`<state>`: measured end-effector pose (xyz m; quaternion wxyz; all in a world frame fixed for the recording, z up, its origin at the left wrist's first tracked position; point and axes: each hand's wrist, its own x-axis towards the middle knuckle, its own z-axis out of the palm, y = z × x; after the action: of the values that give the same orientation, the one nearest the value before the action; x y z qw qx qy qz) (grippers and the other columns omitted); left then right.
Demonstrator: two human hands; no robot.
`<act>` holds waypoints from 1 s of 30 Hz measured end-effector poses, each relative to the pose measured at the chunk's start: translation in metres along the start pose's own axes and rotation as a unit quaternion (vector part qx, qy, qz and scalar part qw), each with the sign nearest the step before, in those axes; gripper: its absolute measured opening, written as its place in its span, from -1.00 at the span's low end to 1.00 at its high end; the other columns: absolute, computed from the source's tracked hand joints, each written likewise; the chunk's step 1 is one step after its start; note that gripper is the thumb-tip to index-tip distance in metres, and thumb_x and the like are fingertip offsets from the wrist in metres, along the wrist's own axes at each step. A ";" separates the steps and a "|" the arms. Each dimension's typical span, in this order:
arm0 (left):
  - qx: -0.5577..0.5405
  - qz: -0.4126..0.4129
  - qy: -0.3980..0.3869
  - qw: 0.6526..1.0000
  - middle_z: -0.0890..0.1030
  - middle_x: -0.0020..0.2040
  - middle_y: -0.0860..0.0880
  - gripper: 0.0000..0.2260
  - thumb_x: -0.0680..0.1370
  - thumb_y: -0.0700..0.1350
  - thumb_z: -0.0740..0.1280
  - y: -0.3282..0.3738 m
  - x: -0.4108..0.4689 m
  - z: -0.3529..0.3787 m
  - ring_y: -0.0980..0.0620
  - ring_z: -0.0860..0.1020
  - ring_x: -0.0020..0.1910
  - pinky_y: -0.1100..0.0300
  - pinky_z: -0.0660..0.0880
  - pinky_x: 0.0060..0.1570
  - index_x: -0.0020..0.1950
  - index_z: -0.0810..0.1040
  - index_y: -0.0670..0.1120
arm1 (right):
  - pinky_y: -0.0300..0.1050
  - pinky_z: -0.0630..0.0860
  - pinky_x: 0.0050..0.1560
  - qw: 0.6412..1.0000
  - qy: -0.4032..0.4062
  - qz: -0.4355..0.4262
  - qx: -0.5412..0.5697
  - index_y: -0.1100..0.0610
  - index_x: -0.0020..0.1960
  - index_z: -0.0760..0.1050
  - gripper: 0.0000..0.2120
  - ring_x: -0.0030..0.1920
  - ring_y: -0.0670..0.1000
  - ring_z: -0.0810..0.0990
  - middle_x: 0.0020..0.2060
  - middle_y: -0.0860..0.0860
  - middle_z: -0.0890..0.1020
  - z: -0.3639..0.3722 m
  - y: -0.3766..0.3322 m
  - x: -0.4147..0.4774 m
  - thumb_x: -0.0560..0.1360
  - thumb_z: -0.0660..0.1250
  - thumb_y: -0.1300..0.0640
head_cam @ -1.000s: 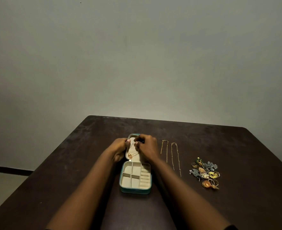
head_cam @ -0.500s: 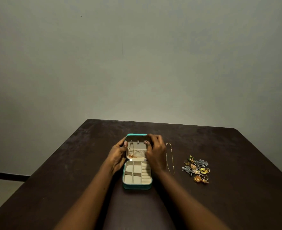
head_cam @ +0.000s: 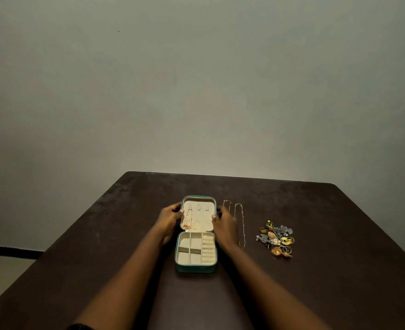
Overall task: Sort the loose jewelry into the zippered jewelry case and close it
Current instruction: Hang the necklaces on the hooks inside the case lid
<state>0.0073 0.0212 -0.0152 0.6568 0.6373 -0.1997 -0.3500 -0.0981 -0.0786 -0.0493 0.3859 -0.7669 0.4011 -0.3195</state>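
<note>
A teal zippered jewelry case (head_cam: 196, 267) lies open on the dark table, its beige divided tray nearest me with nothing in its compartments. The lid (head_cam: 198, 198) is folded back, and a gold necklace (head_cam: 187, 223) hangs from a hook on its left side. My left hand (head_cam: 169, 219) grips the lid's left edge, thumb on the rim. My right hand (head_cam: 225, 225) holds the lid's right edge with its thumb on the rim. Two gold chains (head_cam: 242, 225) lie stretched out just right of my right hand.
A pile of loose jewelry (head_cam: 276, 239), with rings, earrings and grey flower pieces, sits right of the chains. The brown table (head_cam: 315, 294) ends at a plain wall behind. A floor strip shows at the far left.
Both hands have moved from the hooks inside the lid out to its side edges. The necklace now hangs in the lid, uncovered. The view has shifted slightly.
</note>
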 end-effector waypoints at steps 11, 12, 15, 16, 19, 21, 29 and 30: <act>0.333 0.071 0.116 0.933 0.26 0.45 -0.18 -0.54 0.56 -0.25 0.24 -0.004 0.008 0.010 -0.13 0.32 0.39 0.10 0.28 0.34 0.46 0.27 -0.13 | -0.18 0.37 -0.12 0.999 -0.026 0.031 -0.021 0.28 0.04 0.56 -0.81 0.03 0.14 0.59 0.02 0.20 0.64 -0.012 0.008 0.009 0.54 0.26 0.18; 0.363 0.087 0.114 0.921 0.25 0.45 -0.17 -0.56 0.56 -0.23 0.25 -0.004 0.006 0.013 -0.13 0.29 0.40 0.11 0.24 0.36 0.44 0.32 -0.11 | -0.17 0.38 -0.09 0.999 -0.029 0.034 -0.026 0.28 0.04 0.56 -0.80 0.04 0.15 0.58 0.01 0.21 0.64 -0.014 0.008 0.012 0.54 0.27 0.17; 0.413 0.128 0.079 0.898 0.22 0.46 -0.12 -0.64 0.56 -0.23 0.25 -0.002 -0.003 0.025 -0.12 0.22 0.43 0.11 0.18 0.39 0.36 0.44 -0.08 | -0.05 0.48 0.07 0.998 -0.046 0.031 -0.035 0.29 0.04 0.56 -0.80 0.06 0.17 0.59 0.00 0.22 0.64 -0.025 0.009 0.022 0.53 0.29 0.17; 0.426 0.138 0.066 0.892 0.23 0.46 -0.10 -0.65 0.55 -0.24 0.25 -0.001 -0.007 0.029 -0.11 0.20 0.43 0.12 0.17 0.39 0.34 0.46 -0.08 | 0.02 0.50 0.12 0.998 -0.046 0.031 -0.035 0.28 0.04 0.56 -0.80 0.05 0.17 0.60 -0.01 0.23 0.64 -0.030 0.009 0.025 0.53 0.29 0.17; 0.468 0.169 0.018 0.867 0.31 0.42 -0.08 -0.67 0.53 -0.23 0.27 -0.002 -0.014 0.046 -0.08 0.26 0.41 0.15 0.19 0.38 0.28 0.52 -0.05 | 0.12 0.52 0.11 0.999 -0.025 0.032 -0.036 0.29 0.01 0.56 -0.83 0.03 0.21 0.61 -0.05 0.25 0.65 -0.051 0.010 0.039 0.52 0.31 0.19; 0.499 0.179 -0.023 0.848 0.35 0.40 -0.05 -0.72 0.53 -0.17 0.29 -0.004 -0.022 0.060 -0.08 0.31 0.37 0.05 0.27 0.36 0.21 0.58 0.02 | 0.08 0.52 0.10 0.998 -0.006 0.031 -0.054 0.31 0.01 0.56 -0.83 0.03 0.21 0.61 -0.05 0.25 0.65 -0.067 0.012 0.046 0.52 0.30 0.21; 0.646 0.171 -0.094 0.738 0.32 0.39 0.04 -0.77 0.48 -0.10 0.38 -0.016 -0.051 0.116 -0.14 0.13 0.36 -0.03 0.14 0.14 0.13 0.62 -0.01 | -0.06 0.46 0.09 0.989 -0.014 0.040 -0.141 0.30 0.07 0.57 -0.77 0.12 0.14 0.56 0.07 0.22 0.62 -0.102 0.031 0.061 0.49 0.36 0.17; 0.654 0.179 -0.090 0.729 0.32 0.38 0.03 -0.75 0.47 -0.10 0.39 -0.017 -0.052 0.118 -0.14 0.14 0.36 -0.04 0.15 0.14 0.15 0.61 -0.03 | -0.04 0.48 0.10 0.988 -0.021 0.040 -0.149 0.29 0.08 0.57 -0.77 0.12 0.13 0.56 0.08 0.22 0.62 -0.103 0.035 0.063 0.49 0.36 0.16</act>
<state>-0.1149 -0.0225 -0.0095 0.1069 0.8270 -0.5481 -0.0643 -0.1630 -0.1807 -0.0162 0.2885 -0.8056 0.4665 -0.2239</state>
